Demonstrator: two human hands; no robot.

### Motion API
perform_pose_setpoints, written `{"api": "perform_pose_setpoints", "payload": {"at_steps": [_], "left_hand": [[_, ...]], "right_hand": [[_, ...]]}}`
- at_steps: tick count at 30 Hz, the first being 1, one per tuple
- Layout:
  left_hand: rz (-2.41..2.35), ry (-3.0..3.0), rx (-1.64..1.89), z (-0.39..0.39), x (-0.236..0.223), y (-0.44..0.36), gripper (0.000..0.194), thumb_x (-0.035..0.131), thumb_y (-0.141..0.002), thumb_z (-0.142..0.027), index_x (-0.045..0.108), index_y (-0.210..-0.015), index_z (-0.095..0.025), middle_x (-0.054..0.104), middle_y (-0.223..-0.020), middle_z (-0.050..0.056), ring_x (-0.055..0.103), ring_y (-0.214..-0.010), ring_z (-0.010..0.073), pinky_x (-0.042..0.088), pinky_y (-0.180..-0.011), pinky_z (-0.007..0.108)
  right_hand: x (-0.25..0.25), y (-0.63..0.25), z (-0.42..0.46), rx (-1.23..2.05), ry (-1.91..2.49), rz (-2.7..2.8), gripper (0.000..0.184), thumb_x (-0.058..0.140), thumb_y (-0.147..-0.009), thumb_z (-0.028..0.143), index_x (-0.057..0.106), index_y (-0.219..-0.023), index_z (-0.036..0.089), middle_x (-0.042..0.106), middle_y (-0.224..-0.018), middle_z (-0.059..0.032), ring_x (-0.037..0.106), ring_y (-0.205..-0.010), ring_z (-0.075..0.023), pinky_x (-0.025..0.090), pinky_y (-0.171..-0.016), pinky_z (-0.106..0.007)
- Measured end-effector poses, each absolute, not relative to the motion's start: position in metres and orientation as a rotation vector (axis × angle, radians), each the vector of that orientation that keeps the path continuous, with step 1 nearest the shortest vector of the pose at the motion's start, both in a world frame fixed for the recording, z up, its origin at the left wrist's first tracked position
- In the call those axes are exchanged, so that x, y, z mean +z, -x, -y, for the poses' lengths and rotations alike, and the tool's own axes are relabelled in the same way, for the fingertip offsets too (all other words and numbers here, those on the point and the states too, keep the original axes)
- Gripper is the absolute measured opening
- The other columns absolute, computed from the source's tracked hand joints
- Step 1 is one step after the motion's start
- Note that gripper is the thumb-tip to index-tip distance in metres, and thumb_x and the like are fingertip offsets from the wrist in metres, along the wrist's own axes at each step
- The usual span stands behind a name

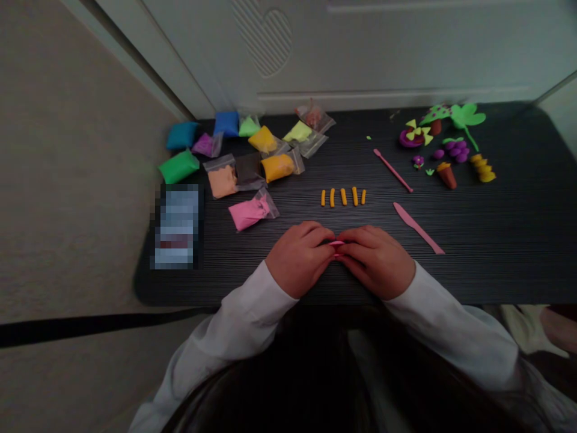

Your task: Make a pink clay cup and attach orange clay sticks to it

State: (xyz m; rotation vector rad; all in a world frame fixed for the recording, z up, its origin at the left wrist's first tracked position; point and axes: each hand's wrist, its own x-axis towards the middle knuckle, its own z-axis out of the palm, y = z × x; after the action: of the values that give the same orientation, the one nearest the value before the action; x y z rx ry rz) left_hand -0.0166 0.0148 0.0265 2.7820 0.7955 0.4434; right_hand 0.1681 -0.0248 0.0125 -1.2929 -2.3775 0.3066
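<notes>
Both hands meet over the front of the dark table (288, 276). Between the fingertips of my left hand (303, 255) and my right hand (376, 257) is a small piece of pink modelling clay (337, 243), pinched from both sides and largely hidden by the fingers. Just beyond the hands lies a row of several short orange-yellow clay rolls (343, 197). An open bag of pink clay (250, 212) rests left of them. To the right of my right hand lies a pink plastic clay knife (419, 228), with a thin pink modelling tool (393, 171) farther back.
Several bags of coloured clay, among them a green pack (179, 166) and a blue pack (226, 124), fill the back left. A phone (175, 225) with a blurred screen lies at the left edge. Finished clay shapes, including purple grapes (457, 150), stand at the back right.
</notes>
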Motion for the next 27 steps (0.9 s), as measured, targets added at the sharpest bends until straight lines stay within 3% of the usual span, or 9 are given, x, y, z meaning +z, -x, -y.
{"api": "perform_pose_setpoints", "payload": {"at_steps": [9,16,27], "left_hand": [[-0.825,-2.778,0.518,-0.013,0.022,0.018,0.017,0.048,-0.082,-0.026,0.063,-0.087,-0.018,0.063,-0.096,0.005,0.051,-0.095,0.0192,0.045,-0.079,0.035],[-0.794,-2.664,0.713,-0.01,0.008,0.021,0.02,0.053,-0.079,-0.023,0.061,-0.096,-0.019,0.063,-0.099,0.006,0.052,-0.1,0.0194,0.045,-0.086,0.037],[-0.809,-2.585,0.783,-0.009,0.005,0.022,0.012,0.057,-0.076,-0.019,0.063,-0.086,-0.018,0.063,-0.098,0.006,0.051,-0.103,0.02,0.046,-0.087,0.037]], "right_hand": [[0.009,-0.168,0.027,0.3,1.275,2.319,0.018,0.051,-0.082,0.025,0.062,-0.094,0.019,0.064,-0.099,-0.0061,0.055,-0.088,-0.0185,0.043,-0.075,-0.034],[0.008,-0.169,0.028,0.344,1.286,2.25,0.015,0.052,-0.08,0.025,0.062,-0.091,0.019,0.064,-0.097,-0.0063,0.057,-0.087,-0.0183,0.044,-0.075,-0.034],[0.01,-0.167,0.029,0.356,1.309,2.274,0.016,0.052,-0.081,0.026,0.062,-0.091,0.02,0.063,-0.097,-0.0057,0.056,-0.087,-0.0182,0.041,-0.076,-0.034]]}}
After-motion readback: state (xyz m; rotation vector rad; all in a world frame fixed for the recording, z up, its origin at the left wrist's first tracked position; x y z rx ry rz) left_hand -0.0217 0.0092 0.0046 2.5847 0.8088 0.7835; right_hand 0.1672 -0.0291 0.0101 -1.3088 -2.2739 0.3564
